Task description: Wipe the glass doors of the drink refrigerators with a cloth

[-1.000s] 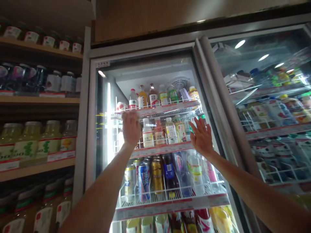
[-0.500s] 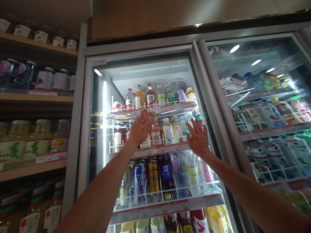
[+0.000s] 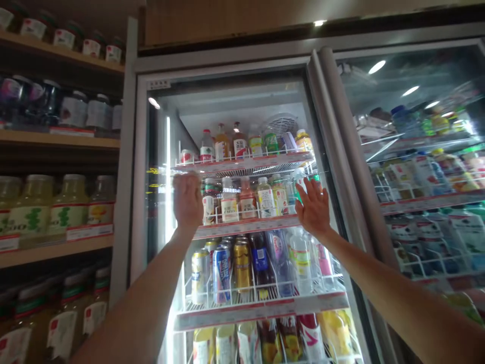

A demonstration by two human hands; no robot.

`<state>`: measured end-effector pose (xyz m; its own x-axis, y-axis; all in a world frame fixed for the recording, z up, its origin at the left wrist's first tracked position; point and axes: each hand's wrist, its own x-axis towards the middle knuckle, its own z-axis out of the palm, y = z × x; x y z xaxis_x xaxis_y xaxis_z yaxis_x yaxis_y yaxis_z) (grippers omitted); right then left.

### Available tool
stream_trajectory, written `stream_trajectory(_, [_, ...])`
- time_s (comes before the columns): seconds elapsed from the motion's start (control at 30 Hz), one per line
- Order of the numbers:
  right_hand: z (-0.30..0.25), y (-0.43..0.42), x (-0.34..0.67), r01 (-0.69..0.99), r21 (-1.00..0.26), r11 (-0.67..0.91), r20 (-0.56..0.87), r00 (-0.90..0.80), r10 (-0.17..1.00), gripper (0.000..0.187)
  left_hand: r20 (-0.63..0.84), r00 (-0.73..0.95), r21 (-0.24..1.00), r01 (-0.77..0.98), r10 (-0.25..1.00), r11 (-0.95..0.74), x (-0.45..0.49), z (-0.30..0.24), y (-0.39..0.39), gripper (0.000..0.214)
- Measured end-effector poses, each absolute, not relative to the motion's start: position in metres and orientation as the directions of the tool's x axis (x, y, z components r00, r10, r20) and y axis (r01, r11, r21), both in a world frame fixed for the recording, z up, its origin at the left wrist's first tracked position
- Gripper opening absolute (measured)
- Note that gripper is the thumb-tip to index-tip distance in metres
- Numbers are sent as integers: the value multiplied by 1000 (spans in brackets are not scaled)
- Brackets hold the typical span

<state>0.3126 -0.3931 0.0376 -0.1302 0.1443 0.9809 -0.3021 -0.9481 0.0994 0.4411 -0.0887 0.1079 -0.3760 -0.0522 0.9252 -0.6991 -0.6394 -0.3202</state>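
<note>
My left grip (image 3: 188, 199) has swept left, too blurred to tell open or closed; my right grip (image 3: 314, 208) spreads open before the clear, grey-framed glass fridge door (image 3: 235, 97). Careless dragging could smudge it!

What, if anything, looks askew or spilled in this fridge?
No spill or damage stands out. The lilac container on the top shelf, beside the yellow-capped bottle, seems to lean more than its neighbours, though the slanted view may exaggerate it.
</note>
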Motion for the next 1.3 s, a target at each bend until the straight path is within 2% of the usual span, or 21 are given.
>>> stream_trajectory(0.03, [38, -393, 313, -304, 99, -948, 981, -132, 145, 47, 929, -370, -261, -711, 31, -652, 441, 105, -90, 43])
stream_trajectory(0.07, [38, -393, 313, -303, 98, -948, 981, -132, 144, 47, 928, -369, -255, -711, 39, -655, 439, 101, -93, 43])
stream_trajectory(0.17, [38, -392, 312, -301, 88, -949, 983, -126, 131, 48, 879, -394, -474, -660, -268, -583, 432, 86, -110, 39])
stream_trajectory(0.23, [38, -392, 311, -308, 87, -948, 985, -119, 129, 47, 843, -389, -537, -647, -371, -542, 431, 81, -110, 38])
stream_trajectory(0.27, [38, -391, 311, -310, 89, -947, 984, -118, 131, 47, 865, -378, -502, -656, -330, -564, 433, 80, -105, 39])
stream_trajectory(0.37, [37, -391, 311, -300, 88, -950, 983, -126, 131, 47, 944, -329, -257, -699, -19, -667, 440, 82, -86, 46])
stream_trajectory(0.4, [37, -391, 311, -290, 85, -953, 984, -127, 126, 48, 947, -321, -221, -701, 23, -678, 441, 81, -84, 47])
stream_trajectory(0.43, [37, -391, 312, -279, 79, -957, 985, -128, 118, 49, 947, -321, -224, -696, 16, -682, 440, 80, -85, 47])
stream_trajectory(0.53, [37, -391, 312, -255, 69, -964, 987, -124, 104, 50, 911, -347, -405, -659, -221, -634, 435, 71, -96, 41])
stream_trajectory(0.6, [37, -391, 312, -264, 66, -962, 987, -122, 101, 49, 885, -362, -465, -643, -294, -609, 435, 69, -96, 40])
stream_trajectory(0.63, [37, -391, 311, -276, 66, -959, 988, -119, 102, 49, 896, -365, -439, -645, -253, -625, 436, 69, -93, 41])
stream_trajectory(0.73, [38, -390, 310, -305, 71, -950, 987, -113, 111, 47, 934, -357, -231, -673, 35, -702, 442, 71, -81, 45])
stream_trajectory(0.8, [38, -391, 310, -303, 72, -950, 987, -117, 112, 47, 930, -357, -194, -672, 84, -715, 439, 67, -87, 44])
stream_trajectory(0.83, [38, -391, 311, -295, 72, -953, 987, -120, 111, 47, 930, -367, -244, -662, 22, -708, 436, 63, -93, 43])
stream_trajectory(0.93, [37, -393, 312, -266, 68, -962, 986, -128, 105, 48, 846, -385, -533, -614, -369, -583, 427, 48, -108, 40])
stream_trajectory(1.0, [37, -394, 313, -254, 70, -965, 986, -129, 106, 49, 821, -363, -567, -614, -442, -549, 428, 43, -99, 42])
stream_trajectory(1.03, [37, -394, 313, -253, 71, -965, 986, -129, 107, 50, 865, -345, -501, -626, -364, -598, 430, 43, -90, 44])
stream_trajectory(1.1, [37, -394, 313, -255, 76, -964, 985, -130, 112, 51, 945, -318, -278, -650, -79, -707, 434, 42, -70, 48])
stream_trajectory(1.17, [37, -393, 313, -258, 77, -963, 985, -131, 114, 51, 947, -318, -190, -659, 41, -727, 433, 37, -64, 51])
stream_trajectory(1.2, [37, -393, 313, -257, 74, -964, 985, -130, 110, 50, 944, -330, -221, -658, 11, -720, 429, 32, -69, 52])
stream_trajectory(1.3, [37, -393, 311, -240, 72, -968, 987, -121, 104, 49, 853, -391, -522, -611, -346, -595, 415, 12, -98, 51])
